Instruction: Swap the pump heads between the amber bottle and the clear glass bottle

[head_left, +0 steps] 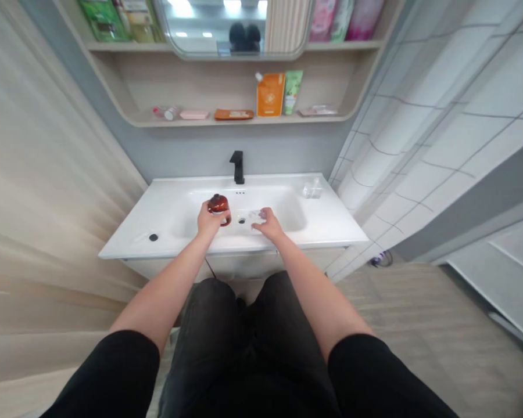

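Amber bottle clasped in left fingers; right fingers spread beside sink drain.

Labels on orange pouch, green tube, brown bottle too blurred to read

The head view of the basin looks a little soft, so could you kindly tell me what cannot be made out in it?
All in the head view:
- Amber bottle: label mostly hidden by the left hand.
- Pale flat item: blurred and partly covered by the right hand.
- Upper-shelf packets: cut off by the top edge.
- Orange pouch: print too blurred to read.
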`<state>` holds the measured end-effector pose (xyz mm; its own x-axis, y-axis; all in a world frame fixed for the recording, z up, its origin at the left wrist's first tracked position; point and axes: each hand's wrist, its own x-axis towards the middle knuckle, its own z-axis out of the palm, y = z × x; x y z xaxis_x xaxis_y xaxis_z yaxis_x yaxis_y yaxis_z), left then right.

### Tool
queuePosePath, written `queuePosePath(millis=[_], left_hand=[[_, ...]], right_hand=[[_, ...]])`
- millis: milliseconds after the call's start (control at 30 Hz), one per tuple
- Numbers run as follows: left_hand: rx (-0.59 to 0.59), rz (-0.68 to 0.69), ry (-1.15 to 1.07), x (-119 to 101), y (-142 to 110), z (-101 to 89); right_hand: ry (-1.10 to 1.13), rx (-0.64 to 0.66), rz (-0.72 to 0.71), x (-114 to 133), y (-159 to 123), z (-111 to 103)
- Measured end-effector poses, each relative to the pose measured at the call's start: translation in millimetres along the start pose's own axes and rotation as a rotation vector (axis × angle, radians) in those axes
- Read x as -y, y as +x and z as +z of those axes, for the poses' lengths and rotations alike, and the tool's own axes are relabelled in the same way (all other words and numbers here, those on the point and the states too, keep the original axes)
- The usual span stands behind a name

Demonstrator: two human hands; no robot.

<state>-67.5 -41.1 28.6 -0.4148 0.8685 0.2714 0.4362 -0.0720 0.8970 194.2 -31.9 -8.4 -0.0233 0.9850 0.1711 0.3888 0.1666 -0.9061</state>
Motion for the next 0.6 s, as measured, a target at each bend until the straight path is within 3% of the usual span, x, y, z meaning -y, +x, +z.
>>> queuePosePath(millis=[167,600], left_hand=[[0.165,0.164,0.156,-3.4,-8.4,14.8],[0.254,0.419,0.457,-4.4,-16.3,18.6]], right_hand=[[-0.142,0.06,-0.04,2.5,-1.9,2.3],[-0.136,0.108,-0.087,10.7,-6.4,2.0]])
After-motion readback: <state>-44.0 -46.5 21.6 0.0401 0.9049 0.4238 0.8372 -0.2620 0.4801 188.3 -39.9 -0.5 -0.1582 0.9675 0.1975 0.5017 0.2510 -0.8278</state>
